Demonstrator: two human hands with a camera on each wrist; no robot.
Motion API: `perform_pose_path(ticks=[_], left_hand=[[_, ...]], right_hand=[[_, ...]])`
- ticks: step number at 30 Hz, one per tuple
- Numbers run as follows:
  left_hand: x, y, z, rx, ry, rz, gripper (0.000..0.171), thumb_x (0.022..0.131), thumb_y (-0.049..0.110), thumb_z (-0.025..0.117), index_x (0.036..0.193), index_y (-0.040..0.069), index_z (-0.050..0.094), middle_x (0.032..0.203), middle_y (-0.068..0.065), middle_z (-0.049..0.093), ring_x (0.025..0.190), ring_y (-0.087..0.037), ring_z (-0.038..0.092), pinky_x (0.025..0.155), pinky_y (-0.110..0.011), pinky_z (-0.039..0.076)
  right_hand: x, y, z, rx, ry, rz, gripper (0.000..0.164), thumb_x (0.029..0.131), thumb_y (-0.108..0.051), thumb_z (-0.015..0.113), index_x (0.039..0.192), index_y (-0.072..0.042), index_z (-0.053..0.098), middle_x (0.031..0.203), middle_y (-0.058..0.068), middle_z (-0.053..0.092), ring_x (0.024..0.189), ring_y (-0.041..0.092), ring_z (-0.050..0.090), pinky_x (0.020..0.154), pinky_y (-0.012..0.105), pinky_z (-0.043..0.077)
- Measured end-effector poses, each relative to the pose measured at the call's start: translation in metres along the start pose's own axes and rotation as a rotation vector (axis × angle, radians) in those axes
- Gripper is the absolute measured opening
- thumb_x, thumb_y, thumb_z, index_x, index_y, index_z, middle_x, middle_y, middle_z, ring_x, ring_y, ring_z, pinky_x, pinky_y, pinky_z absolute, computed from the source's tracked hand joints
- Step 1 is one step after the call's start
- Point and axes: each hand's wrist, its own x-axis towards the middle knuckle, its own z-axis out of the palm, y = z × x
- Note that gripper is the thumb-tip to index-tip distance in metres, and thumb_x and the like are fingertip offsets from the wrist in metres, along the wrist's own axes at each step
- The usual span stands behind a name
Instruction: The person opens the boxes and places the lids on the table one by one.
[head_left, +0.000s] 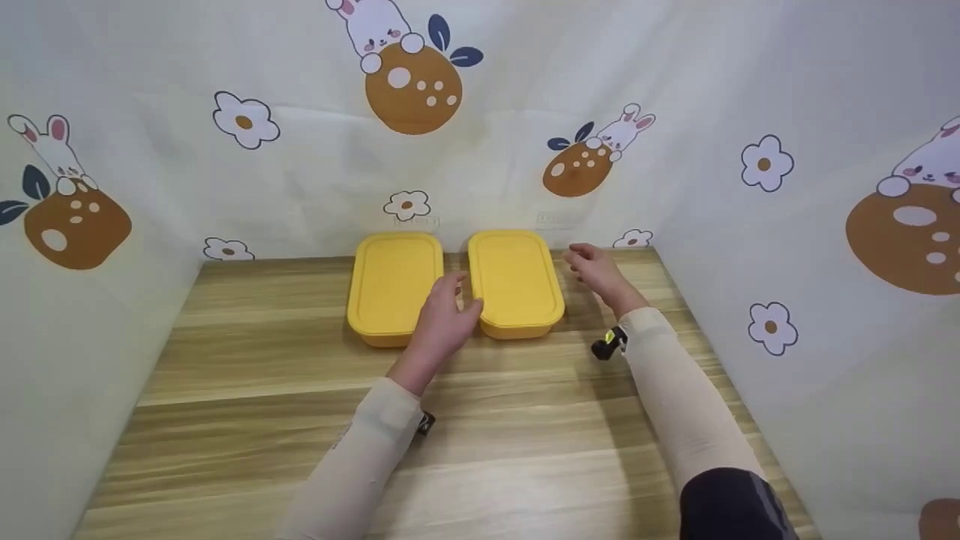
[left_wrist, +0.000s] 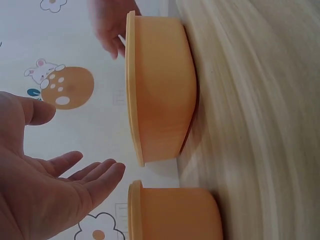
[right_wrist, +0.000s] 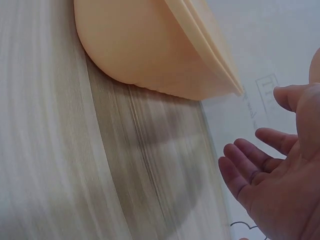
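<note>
Two yellow lidded boxes lie side by side at the back of the wooden table. Over the gap between the left box (head_left: 394, 277) and the right box (head_left: 517, 281), my left hand (head_left: 444, 319) hovers with its fingers loosely extended. In the left wrist view, that hand (left_wrist: 55, 185) holds nothing, and its fingertips are apart from the right box's side (left_wrist: 162, 85). My right hand (head_left: 600, 277) is just right of the right box, fingers relaxed. The right wrist view shows this hand (right_wrist: 280, 175) with nothing in it, apart from the box wall (right_wrist: 135, 45).
Pale patterned sheets with rabbits and flowers form a back wall (head_left: 315, 172) and a right wall (head_left: 817, 247) around the wooden table (head_left: 495, 435). Both boxes stand close to the back wall. A black wrist camera (head_left: 609, 343) is strapped at the right sleeve.
</note>
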Motion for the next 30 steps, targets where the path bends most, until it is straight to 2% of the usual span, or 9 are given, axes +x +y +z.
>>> perform_pose_path(ticks=[5,10,13,19,25,30], left_hand=[[0.000,-0.001,0.007,-0.013,0.002,-0.025,0.061,0.105,0.022,0.072,0.158,0.001,0.051,0.159,-0.023,0.054,0.143,-0.041,0.056,0.116,-0.056,0.049],[-0.002,0.000,0.014,-0.037,-0.019,-0.046,0.065,0.106,0.022,0.071,0.161,-0.003,0.047,0.160,-0.025,0.053,0.143,-0.041,0.057,0.118,-0.055,0.048],[-0.001,0.000,0.018,-0.023,-0.019,-0.047,0.065,0.106,0.022,0.070,0.162,-0.003,0.047,0.161,-0.024,0.053,0.144,-0.040,0.057,0.119,-0.054,0.048],[0.001,0.001,0.025,0.010,0.002,-0.044,0.068,0.105,0.023,0.071,0.162,-0.004,0.046,0.163,-0.025,0.051,0.148,-0.041,0.052,0.122,-0.054,0.044],[0.005,-0.005,0.036,0.049,0.014,-0.058,0.075,0.104,0.024,0.070,0.164,-0.008,0.040,0.167,-0.029,0.044,0.153,-0.044,0.046,0.126,-0.054,0.039],[0.009,-0.008,0.045,0.027,0.050,-0.070,0.078,0.103,0.023,0.069,0.166,-0.008,0.036,0.167,-0.030,0.042,0.155,-0.043,0.043,0.128,-0.051,0.036]], right_hand=[[0.004,-0.003,0.008,-0.010,0.019,-0.015,0.065,0.114,-0.035,0.059,0.163,0.005,0.045,0.151,0.028,0.056,0.144,0.049,0.050,0.120,0.062,0.043],[0.007,-0.006,0.012,-0.061,0.021,0.011,0.067,0.113,-0.042,0.060,0.163,0.000,0.047,0.157,0.022,0.055,0.145,0.041,0.053,0.121,0.058,0.044],[0.009,-0.008,0.014,-0.076,0.010,0.023,0.067,0.113,-0.044,0.061,0.163,-0.002,0.048,0.159,0.020,0.054,0.145,0.040,0.053,0.121,0.057,0.045],[0.016,-0.012,0.015,-0.079,-0.009,0.007,0.066,0.113,-0.041,0.059,0.162,0.002,0.048,0.158,0.022,0.054,0.146,0.043,0.053,0.121,0.056,0.046],[0.021,-0.015,0.017,-0.127,-0.006,0.035,0.062,0.114,-0.042,0.057,0.161,-0.002,0.051,0.158,0.018,0.056,0.145,0.039,0.054,0.120,0.052,0.047],[0.025,-0.019,0.021,-0.070,0.000,0.012,0.053,0.114,-0.033,0.058,0.153,0.002,0.056,0.151,0.024,0.058,0.143,0.045,0.053,0.120,0.059,0.045]])
